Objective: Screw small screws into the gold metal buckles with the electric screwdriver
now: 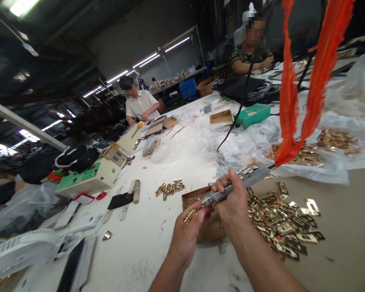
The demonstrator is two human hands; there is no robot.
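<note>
My right hand [235,202] is wrapped around a grey electric screwdriver [257,177], whose tip points down and left toward my left hand [184,231]. Pinched in my left hand is a small stack of shiny gold metal fittings [190,216]. The screwdriver's tip meets the left fingers; the exact contact point is too small to make out. Below and behind both hands stands an open cardboard box [211,232] with many tiny pieces in it. To the right of my right forearm lies a heap of gold rectangular plates [284,227]. A smaller group of gold fittings [169,189] lies left of the box.
An orange strap [287,101] hangs down to the screwdriver's rear end. Farther back are a green box [254,114], plastic bags and a black cable [243,105]. A beige machine [93,176] and a white fan [21,251] stand left. Two people work across the table.
</note>
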